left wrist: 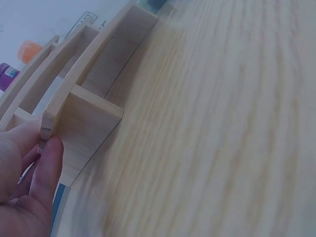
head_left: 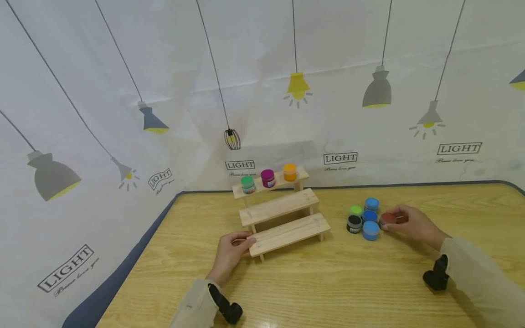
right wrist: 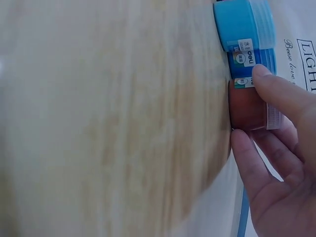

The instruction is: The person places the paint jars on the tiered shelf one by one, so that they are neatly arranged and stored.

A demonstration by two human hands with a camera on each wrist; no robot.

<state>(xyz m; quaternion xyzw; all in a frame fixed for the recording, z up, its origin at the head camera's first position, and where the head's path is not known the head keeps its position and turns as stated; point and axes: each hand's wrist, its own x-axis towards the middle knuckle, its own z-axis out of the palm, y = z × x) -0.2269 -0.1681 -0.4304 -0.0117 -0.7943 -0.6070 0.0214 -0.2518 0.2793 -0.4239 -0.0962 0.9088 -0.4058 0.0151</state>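
Note:
A three-step wooden stand stands on the table. My left hand pinches the left end of its lowest board between thumb and fingers. On the top step sit a green jar, a purple jar and an orange jar. At the right, my right hand holds a reddish-brown paint jar by its sides, thumb on one side and fingers on the other. That jar is upright at the table surface, beside a light blue jar and a dark blue jar.
In the same cluster are a black jar, a lime green jar and another blue jar. A white curtain printed with lamps hangs behind the wooden table. Both wrists wear black cameras.

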